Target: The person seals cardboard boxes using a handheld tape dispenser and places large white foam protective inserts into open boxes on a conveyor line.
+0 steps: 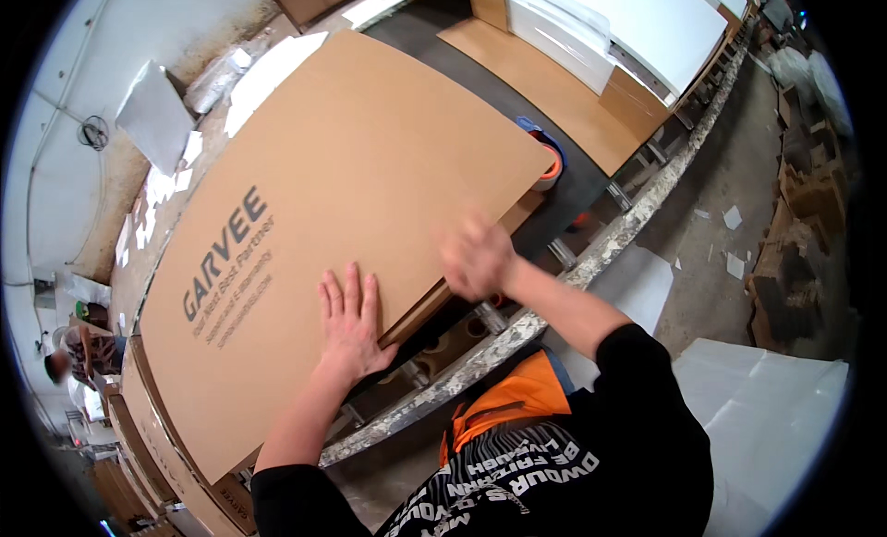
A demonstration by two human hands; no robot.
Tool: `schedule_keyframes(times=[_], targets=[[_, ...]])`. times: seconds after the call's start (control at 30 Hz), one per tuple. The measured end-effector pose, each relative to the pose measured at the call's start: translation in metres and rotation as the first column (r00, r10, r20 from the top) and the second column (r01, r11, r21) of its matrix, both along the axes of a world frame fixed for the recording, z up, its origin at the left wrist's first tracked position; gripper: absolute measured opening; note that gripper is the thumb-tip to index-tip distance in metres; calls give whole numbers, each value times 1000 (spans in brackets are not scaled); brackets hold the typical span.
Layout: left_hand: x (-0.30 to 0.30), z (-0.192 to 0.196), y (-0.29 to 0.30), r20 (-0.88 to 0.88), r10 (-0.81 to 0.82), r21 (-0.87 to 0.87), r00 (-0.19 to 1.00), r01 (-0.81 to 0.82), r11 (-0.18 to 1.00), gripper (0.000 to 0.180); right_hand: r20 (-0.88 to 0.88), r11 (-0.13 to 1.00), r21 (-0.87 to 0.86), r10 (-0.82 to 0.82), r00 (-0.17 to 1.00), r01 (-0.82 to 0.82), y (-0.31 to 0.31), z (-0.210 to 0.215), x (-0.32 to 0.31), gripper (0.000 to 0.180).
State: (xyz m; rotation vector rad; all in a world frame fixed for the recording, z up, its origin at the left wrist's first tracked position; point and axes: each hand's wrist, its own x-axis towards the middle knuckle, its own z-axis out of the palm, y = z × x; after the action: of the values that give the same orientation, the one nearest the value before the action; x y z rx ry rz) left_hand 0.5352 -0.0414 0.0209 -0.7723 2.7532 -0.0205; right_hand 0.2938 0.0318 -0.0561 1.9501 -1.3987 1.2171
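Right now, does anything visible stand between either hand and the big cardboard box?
Nothing visible does. The left hand lies flat on the box; the blurred right hand is at the box's near edge, though contact cannot be told. The orange tape roll sits by one corner, away from both.

The nearer carton (305, 167) is lying on the conveyor (647, 213), my left hand (348, 320) resting on top by its near edge, my right hand (476, 257) hanging farther right along that edge. A tape dispenser (552, 167) is sitting beside the carton's right corner; an open carton (637, 116) is lying toward the conveyor's right end.
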Motion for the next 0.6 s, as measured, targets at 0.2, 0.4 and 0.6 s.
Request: schedule_keyframes(times=[0.2, 0.4, 0.6], targets=[[8, -11, 1, -138, -44, -48, 989, 38, 998, 123, 124, 998, 7, -65, 990, 64, -5, 21, -10, 19], [24, -19, -4, -73, 21, -9, 997, -21, 1000, 116, 363, 967, 200, -220, 905, 156, 37, -44, -67, 30], [16, -24, -9, -110, -1, 45, 994, 6, 999, 113, 274, 503, 844, -700, 660, 184, 9, -83, -239, 51]])
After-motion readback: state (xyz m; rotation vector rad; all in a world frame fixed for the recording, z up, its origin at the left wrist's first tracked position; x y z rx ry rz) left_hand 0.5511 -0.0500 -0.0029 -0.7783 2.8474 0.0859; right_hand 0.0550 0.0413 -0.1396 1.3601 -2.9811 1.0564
